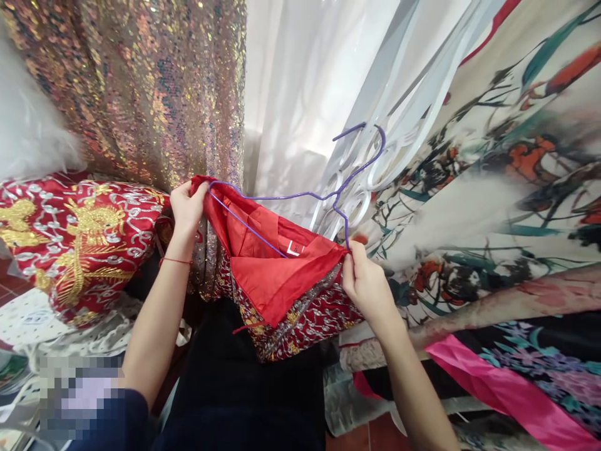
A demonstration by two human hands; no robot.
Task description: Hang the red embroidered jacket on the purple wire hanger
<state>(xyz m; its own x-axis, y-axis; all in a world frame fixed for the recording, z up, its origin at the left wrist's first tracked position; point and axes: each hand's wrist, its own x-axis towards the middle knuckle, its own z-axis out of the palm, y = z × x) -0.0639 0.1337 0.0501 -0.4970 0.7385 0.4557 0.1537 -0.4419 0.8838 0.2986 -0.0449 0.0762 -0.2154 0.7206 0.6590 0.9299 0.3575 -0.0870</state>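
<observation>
Between my hands a red embroidered garment (300,313) with a plain red lining hangs spread at its upper edge. A purple wire hanger (300,195) lies partly inside it, its hook pointing up and to the right. My left hand (186,207) pinches the fabric's left corner together with the hanger's end. At the right corner, my right hand (369,275) grips cloth where the hanger's other arm goes in. A small white label (295,248) shows on the lining.
Gold sequined cloth (141,75) hangs behind on the left. Another red garment with gold embroidery (89,238) lies at left. A white ornamental frame (375,181) and floral-print fabric (493,156) fill the right. Black cloth with a pink band (507,388) is lower right.
</observation>
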